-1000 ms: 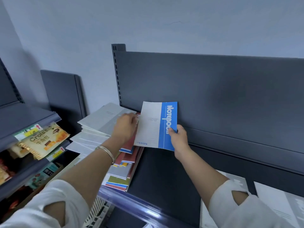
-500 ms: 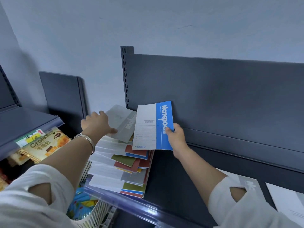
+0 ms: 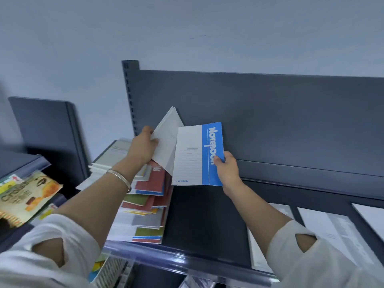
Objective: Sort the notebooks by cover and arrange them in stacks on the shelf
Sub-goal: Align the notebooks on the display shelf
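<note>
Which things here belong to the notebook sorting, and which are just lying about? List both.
Job: blue notebook in right hand; grey notebooks in left hand; mixed pile; pale stacks at right; shelf.
Lying about: snack packets at far left; white basket below.

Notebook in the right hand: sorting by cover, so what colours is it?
Notebook: white with a blue band; head view.

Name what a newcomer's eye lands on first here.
The blue-and-white notebook stands out first, held upright at centre by the right hand against the dark back panel. Next, the left hand grips grey notebooks tilted above a messy pile of red, green and blue covers at the left end of the shelf.
</note>
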Available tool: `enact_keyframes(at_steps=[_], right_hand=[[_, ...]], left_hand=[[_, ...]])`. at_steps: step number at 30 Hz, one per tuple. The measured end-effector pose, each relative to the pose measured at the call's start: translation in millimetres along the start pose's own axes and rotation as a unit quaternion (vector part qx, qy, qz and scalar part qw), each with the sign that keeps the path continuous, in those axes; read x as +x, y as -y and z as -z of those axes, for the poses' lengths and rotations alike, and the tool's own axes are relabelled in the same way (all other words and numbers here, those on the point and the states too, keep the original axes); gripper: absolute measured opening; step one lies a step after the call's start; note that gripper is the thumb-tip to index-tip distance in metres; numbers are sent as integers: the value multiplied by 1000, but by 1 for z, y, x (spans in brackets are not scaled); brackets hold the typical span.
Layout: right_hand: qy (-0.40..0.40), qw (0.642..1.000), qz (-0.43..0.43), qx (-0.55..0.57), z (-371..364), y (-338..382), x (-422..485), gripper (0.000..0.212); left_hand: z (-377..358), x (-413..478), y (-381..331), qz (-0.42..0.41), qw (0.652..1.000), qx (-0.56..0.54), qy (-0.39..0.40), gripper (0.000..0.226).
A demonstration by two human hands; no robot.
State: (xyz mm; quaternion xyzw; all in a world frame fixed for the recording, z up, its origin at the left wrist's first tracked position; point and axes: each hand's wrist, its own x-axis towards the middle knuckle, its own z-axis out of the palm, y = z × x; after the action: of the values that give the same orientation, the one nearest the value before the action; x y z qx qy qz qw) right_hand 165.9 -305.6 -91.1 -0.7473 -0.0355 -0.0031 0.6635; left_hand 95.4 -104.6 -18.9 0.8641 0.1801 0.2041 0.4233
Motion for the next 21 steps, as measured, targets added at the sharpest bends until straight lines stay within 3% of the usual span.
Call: enact_keyframes(at_steps=[6, 13, 21], right_hand=[[-69, 997, -30, -2, 105, -18, -6, 10], [-88, 995, -49, -20, 204, -33, -25, 12], [-130, 980, -71, -136, 305, -58, -52, 18]], left_hand=[[-96, -32, -33, 17, 990, -136, 18, 4], [-175, -87, -72, 86, 975, -197, 50, 14], [-240, -145, -93, 124, 968, -211, 51, 12]])
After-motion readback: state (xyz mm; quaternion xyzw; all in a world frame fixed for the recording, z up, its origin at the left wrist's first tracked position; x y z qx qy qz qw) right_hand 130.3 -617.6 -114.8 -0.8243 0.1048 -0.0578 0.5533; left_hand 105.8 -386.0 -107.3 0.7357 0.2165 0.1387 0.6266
